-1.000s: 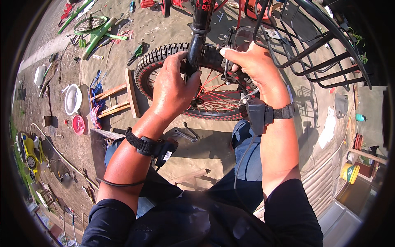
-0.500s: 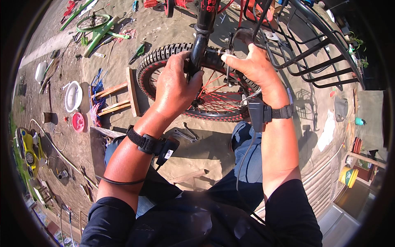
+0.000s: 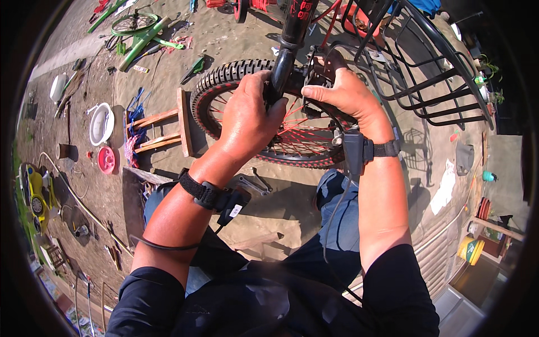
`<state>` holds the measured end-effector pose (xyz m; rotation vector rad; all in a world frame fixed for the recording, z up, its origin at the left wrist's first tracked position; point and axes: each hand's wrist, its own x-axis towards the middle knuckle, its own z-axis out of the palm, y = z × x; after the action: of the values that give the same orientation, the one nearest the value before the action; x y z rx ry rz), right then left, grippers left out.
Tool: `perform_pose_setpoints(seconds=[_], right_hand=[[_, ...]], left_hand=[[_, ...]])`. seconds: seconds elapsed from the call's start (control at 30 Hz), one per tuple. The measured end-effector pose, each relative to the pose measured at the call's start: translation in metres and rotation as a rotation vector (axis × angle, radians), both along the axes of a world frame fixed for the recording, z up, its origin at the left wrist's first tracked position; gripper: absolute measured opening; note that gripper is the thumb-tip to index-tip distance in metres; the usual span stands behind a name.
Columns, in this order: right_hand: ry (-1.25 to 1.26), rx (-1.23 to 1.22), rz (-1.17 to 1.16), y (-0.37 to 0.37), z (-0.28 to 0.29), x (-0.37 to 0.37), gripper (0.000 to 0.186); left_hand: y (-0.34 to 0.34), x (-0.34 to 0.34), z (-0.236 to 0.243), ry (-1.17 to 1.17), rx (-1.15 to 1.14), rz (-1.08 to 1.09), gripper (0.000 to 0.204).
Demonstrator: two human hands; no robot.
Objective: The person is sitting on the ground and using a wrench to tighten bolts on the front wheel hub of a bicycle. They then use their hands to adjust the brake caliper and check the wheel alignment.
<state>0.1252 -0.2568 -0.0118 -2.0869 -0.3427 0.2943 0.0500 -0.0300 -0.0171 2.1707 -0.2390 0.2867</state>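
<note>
The left grip (image 3: 248,117) clasped the glossy black tubular metal fork (image 3: 284,63); the right grip's (image 3: 355,102) hold I could not tell.

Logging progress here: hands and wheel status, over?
Left hand around black tube. Right hand beside red-spoked wheel, hold unclear. Black wire basket near right hand.

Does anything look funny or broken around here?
Yes: a green-rimmed wheel lies on the ground at upper left, beside a green bar, odd because no whole bike surrounds it. Near the left hand and right hand, nothing looks plainly broken.
</note>
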Motion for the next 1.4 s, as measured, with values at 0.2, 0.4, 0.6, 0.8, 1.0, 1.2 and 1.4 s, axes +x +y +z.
perform_pose_setpoints(seconds=[0.2, 0.4, 0.6, 0.8, 1.0, 1.2, 1.4], right_hand=[[0.020, 0.003, 0.074, 0.009, -0.001, 0.008, 0.093], [0.067, -0.065, -0.066, -0.004, -0.008, 0.017, 0.092], [0.085, -0.076, -0.022, 0.003, 0.005, 0.013, 0.084], [0.040, -0.006, -0.057, 0.009, 0.000, 0.013, 0.075], [0.030, 0.050, -0.059, 0.006, 0.000, 0.012, 0.058], [0.015, 0.081, -0.046, 0.004, 0.013, 0.008, 0.048], [0.189, -0.035, -0.057, -0.006, 0.024, 0.011, 0.047]], left_hand=[[0.003, 0.000, 0.000, -0.011, 0.041, 0.028, 0.054], [0.001, 0.001, -0.001, -0.019, 0.030, 0.000, 0.054], [0.002, 0.000, -0.002, -0.017, 0.014, 0.005, 0.053], [0.002, 0.000, -0.001, -0.047, 0.032, 0.004, 0.052], [0.003, 0.000, 0.000, -0.013, 0.006, 0.001, 0.051], [0.003, 0.001, -0.003, -0.030, 0.001, 0.000, 0.048], [0.003, 0.001, -0.003, -0.037, 0.020, 0.010, 0.048]])
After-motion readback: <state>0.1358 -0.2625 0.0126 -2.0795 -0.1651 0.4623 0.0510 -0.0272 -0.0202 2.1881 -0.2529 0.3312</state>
